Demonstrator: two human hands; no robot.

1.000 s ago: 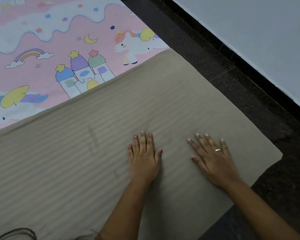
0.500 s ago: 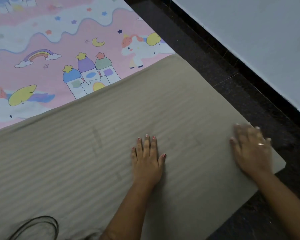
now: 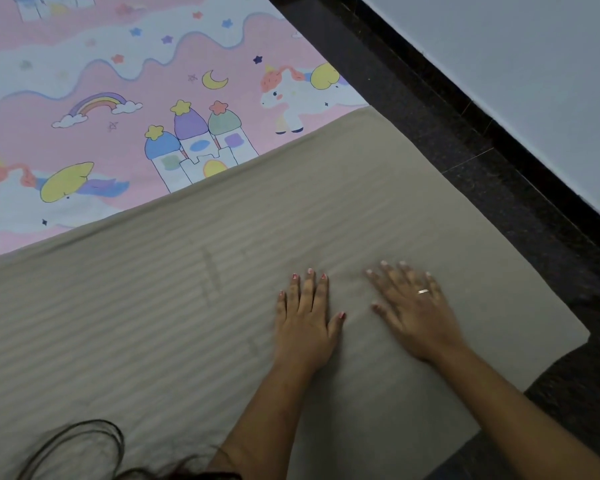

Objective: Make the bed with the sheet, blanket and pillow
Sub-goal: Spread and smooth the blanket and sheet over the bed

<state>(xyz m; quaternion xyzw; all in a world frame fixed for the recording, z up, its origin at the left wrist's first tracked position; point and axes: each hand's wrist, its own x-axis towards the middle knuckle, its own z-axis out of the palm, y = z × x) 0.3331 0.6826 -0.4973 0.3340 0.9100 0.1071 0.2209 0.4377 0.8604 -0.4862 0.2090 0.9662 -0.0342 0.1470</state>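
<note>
The left hand [image 3: 305, 327] is laid flat on the beige striped blanket [image 3: 153, 306], fingers straight and close together, nothing gripped. Just beside it the right hand [image 3: 416, 317] — slightly blurred, a ring [image 3: 423, 291] on one finger — is likewise spread flat, palm down, holding nothing. The blanket is spread beneath both, its far edge lying over the pink unicorn sheet [image 3: 118, 81], its right corner reaching out over the dark floor [image 3: 465, 150] near the pale wall [image 3: 516, 64]. No pillow is seen. Smoothing appears to be the step in hand. If the cloth is pushed too hard sideways, it could be dragged askew — more slid onto the floor, or creases bunched ahead of the palms.
</note>
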